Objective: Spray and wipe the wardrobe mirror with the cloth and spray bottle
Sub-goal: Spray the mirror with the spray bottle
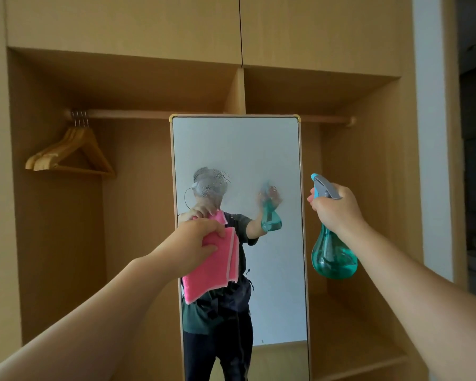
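While the right hand (334, 206) grips the spray bottle (333, 254) off the mirror's (259, 149) right edge, nozzle pointing left, the left hand (195, 243) pinches the pink cloth (208, 270) hanging just below the droplet patch (212, 180). Left is nearer; wipe goes up.

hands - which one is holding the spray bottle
The right hand, gripping the teal spray bottle beside the mirror; the left hand holds the pink cloth.
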A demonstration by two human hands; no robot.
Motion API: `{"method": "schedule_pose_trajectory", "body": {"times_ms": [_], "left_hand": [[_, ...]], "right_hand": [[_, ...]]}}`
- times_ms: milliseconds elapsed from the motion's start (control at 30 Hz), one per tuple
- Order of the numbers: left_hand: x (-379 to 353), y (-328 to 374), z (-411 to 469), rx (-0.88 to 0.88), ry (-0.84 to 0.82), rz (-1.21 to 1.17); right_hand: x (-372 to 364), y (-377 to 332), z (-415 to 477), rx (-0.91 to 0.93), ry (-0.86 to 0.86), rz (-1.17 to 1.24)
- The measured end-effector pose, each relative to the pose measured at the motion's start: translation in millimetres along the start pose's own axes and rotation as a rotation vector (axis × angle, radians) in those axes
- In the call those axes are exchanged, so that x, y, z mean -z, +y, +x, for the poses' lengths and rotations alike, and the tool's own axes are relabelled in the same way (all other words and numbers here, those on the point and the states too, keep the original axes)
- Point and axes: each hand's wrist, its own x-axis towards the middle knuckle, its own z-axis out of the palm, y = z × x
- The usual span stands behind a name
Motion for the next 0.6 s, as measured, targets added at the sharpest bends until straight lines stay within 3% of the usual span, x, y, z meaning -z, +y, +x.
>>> {"method": "schedule_pose_trajectory", "body": {"times_ms": [600], "left_hand": [[-29.1, -19.2, -35.2, 0.036, -0.1, -0.02]], "right_hand": [[-11.2, 67.2, -57.0, -0.17, -0.123, -0.04]]}}
